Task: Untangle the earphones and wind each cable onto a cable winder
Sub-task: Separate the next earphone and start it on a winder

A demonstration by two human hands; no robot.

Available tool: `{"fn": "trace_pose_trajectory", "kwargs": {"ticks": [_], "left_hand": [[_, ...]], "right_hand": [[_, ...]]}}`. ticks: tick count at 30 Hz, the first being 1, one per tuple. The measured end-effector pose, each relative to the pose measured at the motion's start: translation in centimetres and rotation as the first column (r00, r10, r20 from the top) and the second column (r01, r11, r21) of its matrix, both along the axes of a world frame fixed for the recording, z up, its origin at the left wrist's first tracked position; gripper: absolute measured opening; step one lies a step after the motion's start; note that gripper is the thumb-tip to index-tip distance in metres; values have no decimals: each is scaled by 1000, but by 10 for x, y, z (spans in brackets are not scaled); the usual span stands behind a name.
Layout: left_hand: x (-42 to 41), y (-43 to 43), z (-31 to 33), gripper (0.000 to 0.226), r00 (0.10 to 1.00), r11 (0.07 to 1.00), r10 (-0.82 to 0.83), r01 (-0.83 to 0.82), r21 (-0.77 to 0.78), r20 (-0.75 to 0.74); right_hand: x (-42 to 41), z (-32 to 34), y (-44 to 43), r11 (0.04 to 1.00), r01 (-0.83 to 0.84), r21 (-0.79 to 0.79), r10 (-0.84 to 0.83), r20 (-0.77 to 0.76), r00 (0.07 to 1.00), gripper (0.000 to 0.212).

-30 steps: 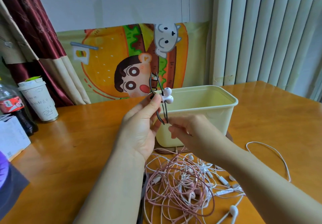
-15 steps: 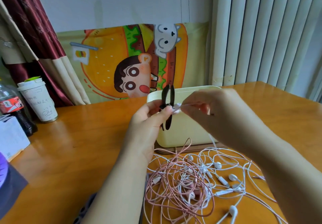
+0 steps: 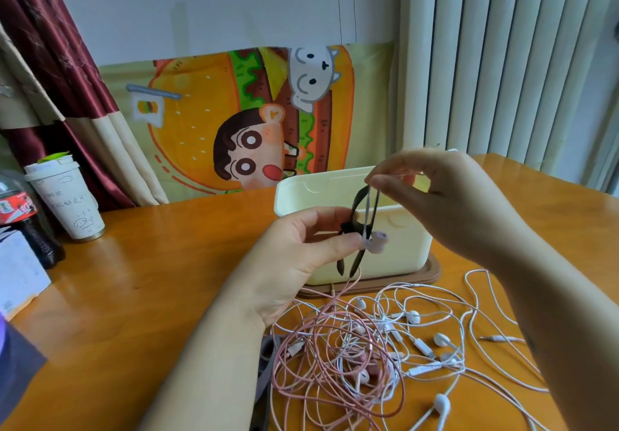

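Over the middle of the desk (image 3: 150,280), right in front of the cream bin (image 3: 395,263): holding a black cable winder (image 3: 348,227) upright in the left hand (image 3: 294,256), pinched around its middle between thumb and fingertips. Also pressing a pale pink earbud (image 3: 376,243) against it at the thumb tip. Pinching the thin cable (image 3: 367,206) with the right hand (image 3: 445,203) just above, thumb and forefinger closed on it near the winder's top end. Looks threaded down between the winder's two black strips, but can't tell for sure.

Toward the near edge, below both hands: messy tangle of pink and white earphones (image 3: 351,357), with loops spilling out to the right edge and a lone jack plug (image 3: 495,338) over there. Under the bin, a brown lid (image 3: 432,273).

Back at the far left corner: paper cup (image 3: 68,199), cola bottle (image 3: 23,216) just beside it. Behind the desk, a cartoon burger poster (image 3: 254,119).
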State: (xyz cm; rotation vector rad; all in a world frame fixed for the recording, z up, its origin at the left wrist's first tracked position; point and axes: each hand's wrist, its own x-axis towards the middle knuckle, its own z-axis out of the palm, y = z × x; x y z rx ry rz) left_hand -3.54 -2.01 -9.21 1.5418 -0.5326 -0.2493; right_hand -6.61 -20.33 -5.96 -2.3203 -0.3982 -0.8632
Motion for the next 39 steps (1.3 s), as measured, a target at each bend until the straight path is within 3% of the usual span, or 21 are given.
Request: {"fn": "trace_pose_trajectory", "kwargs": {"ticks": [4, 7, 11, 16, 21, 26, 39], "left_hand": [[-2, 0, 3, 39, 991, 988, -120, 114, -103, -57], [0, 1, 3, 39, 981, 968, -158, 132, -214, -110], [4, 5, 5, 27, 973, 926, -195, 143, -349, -121], [3, 0, 7, 22, 988, 907, -148, 118, -405, -45], [9, 5, 6, 39, 972, 883, 141, -208, -421, -186], [8, 8, 6, 15, 938, 858, 295, -345, -381, -183], [16, 12, 2, 6, 865, 776, 352, -483, -405, -358]], "right_hand": [[7, -8, 0, 998, -29, 61, 33, -67, 997, 9], [9, -13, 2, 985, -66, 159, 83, -100, 991, 39], [14, -22, 8, 958, -96, 271, 136, -132, 982, 17], [17, -36, 25, 950, -96, 297, 165, -216, 962, 23], [16, -43, 36, 981, -135, 138, 176, -352, 919, 22], [7, -34, 40, 991, -113, -68, 79, -376, 923, 27], [-7, -17, 35, 957, -52, -287, -30, -277, 960, 29]]}}
